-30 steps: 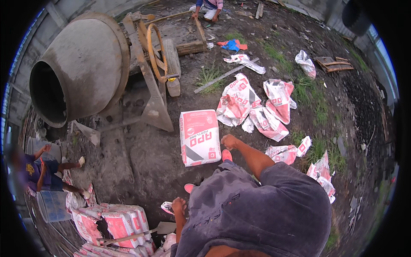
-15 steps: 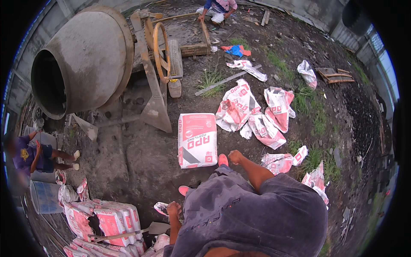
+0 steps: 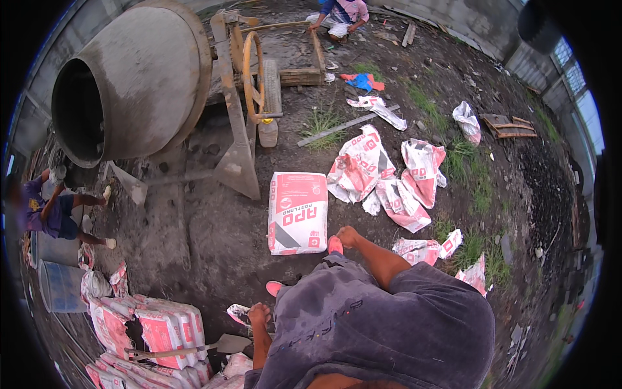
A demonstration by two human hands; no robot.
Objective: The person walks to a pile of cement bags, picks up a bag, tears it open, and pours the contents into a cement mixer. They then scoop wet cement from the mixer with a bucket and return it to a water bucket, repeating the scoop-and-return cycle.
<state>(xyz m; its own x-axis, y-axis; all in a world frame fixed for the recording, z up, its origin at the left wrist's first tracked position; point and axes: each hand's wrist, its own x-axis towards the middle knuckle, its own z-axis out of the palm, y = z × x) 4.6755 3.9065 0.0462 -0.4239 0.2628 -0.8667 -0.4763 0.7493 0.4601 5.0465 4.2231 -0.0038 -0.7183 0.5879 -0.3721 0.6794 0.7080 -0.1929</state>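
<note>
A full white and red cement bag (image 3: pixel 298 212) lies flat on the dark ground in front of me. My right hand (image 3: pixel 348 236) hangs just beyond the bag's near right corner, loosely curled with nothing in it and apart from the bag. At my left side, my left hand (image 3: pixel 259 315) hangs with its fingers curled in and nothing visible in them. Beside that hand, a scrap of torn bag (image 3: pixel 239 314) lies on the ground. A pink shoe (image 3: pixel 335 245) of mine almost touches the bag's near edge.
A concrete mixer (image 3: pixel 146 84) stands at the far left, near a person (image 3: pixel 45 211) with a small bucket (image 3: pixel 57 174). Stacked cement bags (image 3: pixel 161 329) and a shovel (image 3: pixel 231 343) lie near left. Empty bags (image 3: pixel 363 162) litter the right. Another person (image 3: pixel 343 16) crouches at the back.
The person at the left has leaned toward the mixer, holding a small bucket near its mouth. My view has shifted slightly; both my hands still hang by my sides.
</note>
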